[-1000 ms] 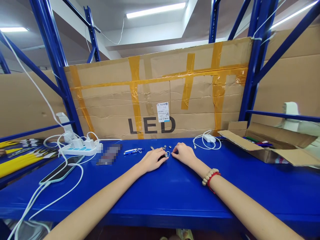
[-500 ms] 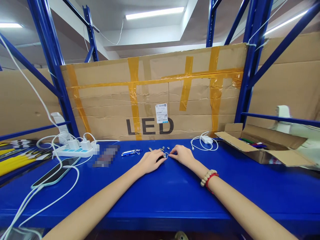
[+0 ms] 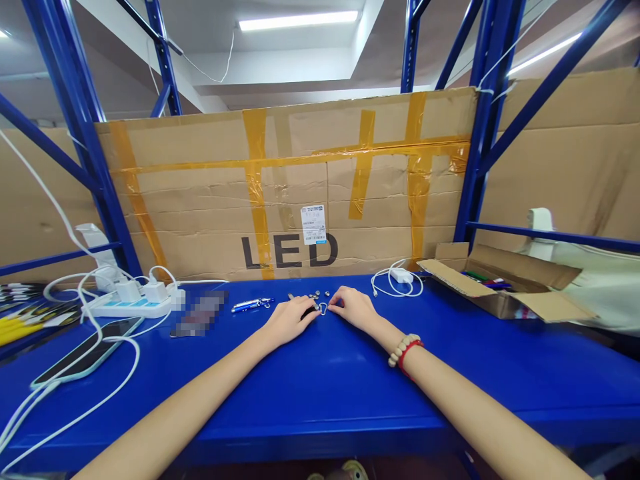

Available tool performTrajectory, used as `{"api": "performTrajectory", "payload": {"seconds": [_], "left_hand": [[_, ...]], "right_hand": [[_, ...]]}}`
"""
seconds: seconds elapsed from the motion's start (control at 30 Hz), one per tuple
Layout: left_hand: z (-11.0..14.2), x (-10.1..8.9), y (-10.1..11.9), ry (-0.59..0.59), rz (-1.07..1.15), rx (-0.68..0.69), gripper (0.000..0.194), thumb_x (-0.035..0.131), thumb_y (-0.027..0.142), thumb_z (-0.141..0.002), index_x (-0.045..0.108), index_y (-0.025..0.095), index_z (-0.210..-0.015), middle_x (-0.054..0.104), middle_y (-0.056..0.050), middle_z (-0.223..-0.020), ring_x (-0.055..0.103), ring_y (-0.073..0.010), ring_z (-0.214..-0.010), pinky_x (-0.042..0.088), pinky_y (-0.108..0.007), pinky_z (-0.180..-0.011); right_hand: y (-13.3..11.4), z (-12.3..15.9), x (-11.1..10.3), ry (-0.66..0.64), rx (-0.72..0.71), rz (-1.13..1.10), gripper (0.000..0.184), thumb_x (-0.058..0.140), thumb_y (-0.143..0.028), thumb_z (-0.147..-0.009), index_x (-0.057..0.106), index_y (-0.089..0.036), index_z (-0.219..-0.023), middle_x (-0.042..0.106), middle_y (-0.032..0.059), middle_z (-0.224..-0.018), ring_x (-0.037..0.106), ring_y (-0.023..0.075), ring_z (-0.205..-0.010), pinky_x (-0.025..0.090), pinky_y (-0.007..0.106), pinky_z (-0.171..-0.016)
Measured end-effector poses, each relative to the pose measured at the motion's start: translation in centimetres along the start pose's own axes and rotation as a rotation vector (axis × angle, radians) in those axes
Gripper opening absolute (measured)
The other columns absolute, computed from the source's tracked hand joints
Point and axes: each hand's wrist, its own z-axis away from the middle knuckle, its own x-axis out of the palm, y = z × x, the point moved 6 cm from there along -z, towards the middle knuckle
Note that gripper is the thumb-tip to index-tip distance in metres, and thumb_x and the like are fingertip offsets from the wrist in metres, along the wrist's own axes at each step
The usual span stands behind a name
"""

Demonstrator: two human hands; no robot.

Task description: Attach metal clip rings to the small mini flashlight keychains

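Note:
On the blue tabletop (image 3: 320, 373), my left hand (image 3: 291, 320) rests with its fingers drawn together. A small silvery piece (image 3: 316, 307) shows at its fingertips, too small to name. My right hand (image 3: 353, 309) wears a beaded bracelet and a red band at the wrist; its thumb and forefinger pinch the right side of a thin silver wire loop (image 3: 323, 309). The loop lies between the two hands. Just beyond the fingers are several small round metal pieces (image 3: 327, 293). A blue pen-shaped item with a metal clasp (image 3: 251, 305) lies left of my left hand.
At the left are a white power strip (image 3: 130, 305) with plugs and cables, a phone (image 3: 85, 350) and a blurred-out flat item (image 3: 200, 315). A white cable with adapter (image 3: 401, 275) and an open cardboard box (image 3: 500, 303) holding pens lie right. Cardboard (image 3: 210, 220) closes the back.
The view has turned slightly right, so everything sits further left in the picture. Both hands keep nearly the same pose around the wire loop.

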Motion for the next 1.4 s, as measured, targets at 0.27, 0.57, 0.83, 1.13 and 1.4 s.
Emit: {"api": "performTrajectory", "payload": {"seconds": [0.27,0.57,0.83,1.13,1.4], "left_hand": [[-0.2,0.7,-1.1,-0.018,0.267,-0.076,0.008,0.047,0.026,-0.091,0.046,0.018,-0.095,0.056,0.002,-0.086,0.054,-0.0152,-0.074,0.037,-0.023,-0.062],[-0.2,0.9,-1.6,0.010,0.393,-0.073,0.008,0.046,0.024,-0.091,0.046,0.017,-0.091,0.054,0.002,-0.079,0.053,-0.0144,-0.072,0.035,-0.022,-0.062],[-0.2,0.6,-1.1,0.018,0.419,-0.051,0.005,0.046,0.023,-0.090,0.047,0.018,-0.091,0.056,0.003,-0.082,0.053,-0.0131,-0.072,0.034,-0.020,-0.062],[0.0,0.3,-1.6,0.045,0.264,-0.190,0.006,0.044,0.021,-0.090,0.049,0.019,-0.094,0.057,0.001,-0.081,0.054,-0.0165,-0.073,0.034,-0.023,-0.059],[0.4,-0.9,-2.8,0.207,0.180,-0.434,0.016,0.035,0.028,-0.095,0.044,0.018,-0.086,0.055,-0.001,-0.087,0.052,-0.0179,-0.088,0.037,-0.027,-0.071]], "right_hand": [[-2.8,0.9,-2.2,0.278,-0.241,-0.248,0.019,0.047,-0.030,-0.085,0.062,-0.020,-0.089,0.055,-0.0002,-0.095,0.051,0.0053,-0.072,0.037,0.017,-0.063],[-3.5,1.0,-1.6,0.298,-0.395,-0.352,0.015,0.053,-0.030,-0.081,0.064,-0.020,-0.086,0.055,-0.0002,-0.091,0.049,0.0040,-0.064,0.037,0.017,-0.057],[-3.4,0.7,-1.5,0.309,-0.417,-0.338,0.015,0.056,-0.031,-0.079,0.063,-0.018,-0.076,0.055,-0.0002,-0.089,0.049,0.0036,-0.061,0.035,0.017,-0.054],[-3.7,1.0,-1.1,0.192,-0.337,-0.297,0.020,0.054,-0.033,-0.079,0.058,-0.023,-0.096,0.053,-0.0026,-0.098,0.050,0.0022,-0.059,0.037,0.018,-0.057],[-3.4,0.9,0.2,0.051,-0.296,-0.097,0.042,0.057,-0.036,-0.074,0.052,-0.021,-0.114,0.052,0.0031,-0.111,0.049,0.0166,-0.098,0.039,0.029,-0.081]]}}
